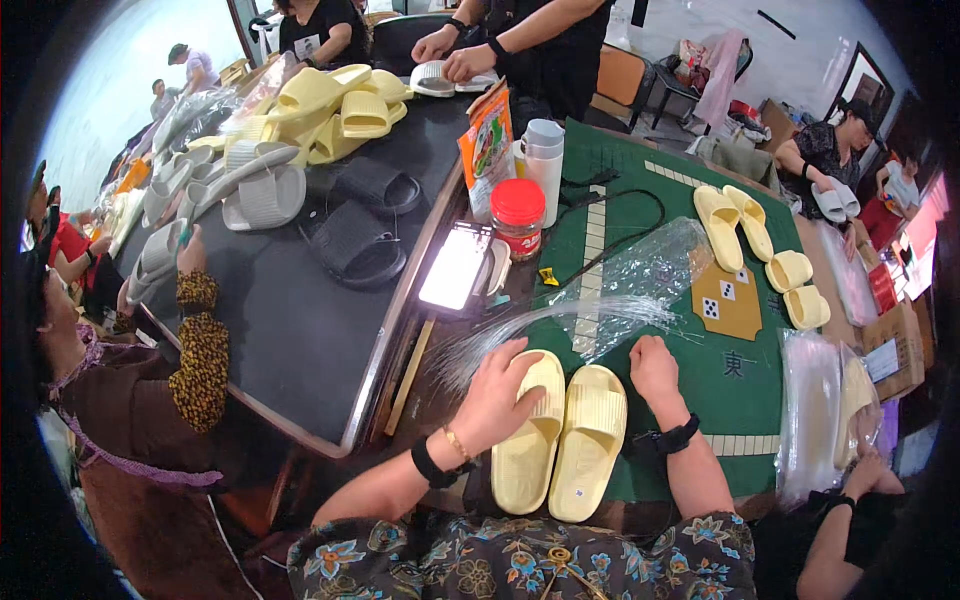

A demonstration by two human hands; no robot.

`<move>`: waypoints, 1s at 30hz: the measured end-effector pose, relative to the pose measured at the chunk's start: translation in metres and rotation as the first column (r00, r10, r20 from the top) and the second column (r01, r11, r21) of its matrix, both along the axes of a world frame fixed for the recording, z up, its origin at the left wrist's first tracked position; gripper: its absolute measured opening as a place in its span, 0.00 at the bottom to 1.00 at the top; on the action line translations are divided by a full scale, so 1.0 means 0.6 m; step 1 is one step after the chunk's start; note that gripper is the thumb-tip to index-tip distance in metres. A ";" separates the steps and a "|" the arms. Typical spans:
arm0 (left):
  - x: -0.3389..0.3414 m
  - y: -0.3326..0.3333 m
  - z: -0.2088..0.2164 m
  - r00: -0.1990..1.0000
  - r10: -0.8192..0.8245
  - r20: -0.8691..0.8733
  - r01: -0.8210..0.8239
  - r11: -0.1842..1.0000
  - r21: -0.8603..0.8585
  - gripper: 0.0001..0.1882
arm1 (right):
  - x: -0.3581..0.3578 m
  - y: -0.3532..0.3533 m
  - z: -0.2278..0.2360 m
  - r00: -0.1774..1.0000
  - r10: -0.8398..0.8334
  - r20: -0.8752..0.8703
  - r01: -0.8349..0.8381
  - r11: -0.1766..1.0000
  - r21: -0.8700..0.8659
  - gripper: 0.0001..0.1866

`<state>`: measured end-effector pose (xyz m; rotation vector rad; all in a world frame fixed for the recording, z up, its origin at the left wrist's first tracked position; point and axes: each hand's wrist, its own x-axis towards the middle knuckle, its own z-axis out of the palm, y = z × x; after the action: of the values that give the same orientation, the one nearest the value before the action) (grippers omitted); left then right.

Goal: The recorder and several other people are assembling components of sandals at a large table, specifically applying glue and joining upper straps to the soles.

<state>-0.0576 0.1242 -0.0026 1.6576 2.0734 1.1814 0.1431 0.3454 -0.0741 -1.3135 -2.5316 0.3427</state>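
Note:
A pair of pale yellow slippers lies side by side at the front edge of the green table, the left slipper (527, 455) and the right slipper (588, 450), toes away from me. My left hand (490, 400) rests against the left slipper's strap, thumb and fingers apart. Just right of the pair, my right hand (654, 370) is curled closed over the green cloth; whatever its fingers hold, if anything, is hidden. Beyond both hands, a bundle of thin clear plastic strands (480, 345) fans out across the table, beside a crumpled clear plastic bag (640, 285).
A lit phone (457, 265), a red-lidded jar (517, 218), a white bottle (542, 170) and an orange pouch (487, 140) stand ahead. More yellow slippers (733, 225) lie at right, near clear bags (812, 410). Left, co-workers handle slippers at a black table (270, 320).

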 end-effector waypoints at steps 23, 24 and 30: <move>-0.088 0.171 -0.140 0.829 -0.294 -0.476 0.205 0.951 -0.230 0.24 | -0.014 -0.013 0.005 0.984 0.094 0.152 -0.098 0.995 0.018 0.10; -0.090 0.171 -0.137 0.828 -0.301 -0.473 0.195 0.946 -0.260 0.24 | -0.016 -0.012 0.007 0.982 0.105 0.158 -0.111 0.993 0.028 0.10; -0.094 0.169 -0.133 0.836 -0.306 -0.455 0.188 0.939 -0.288 0.23 | 0.021 0.010 0.063 0.964 0.079 -0.255 -0.105 0.990 -0.089 0.07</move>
<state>-0.1139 0.2254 -0.0826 2.1940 2.0637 0.4317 0.1560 0.3514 -0.0366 -1.1089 -2.3919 0.6244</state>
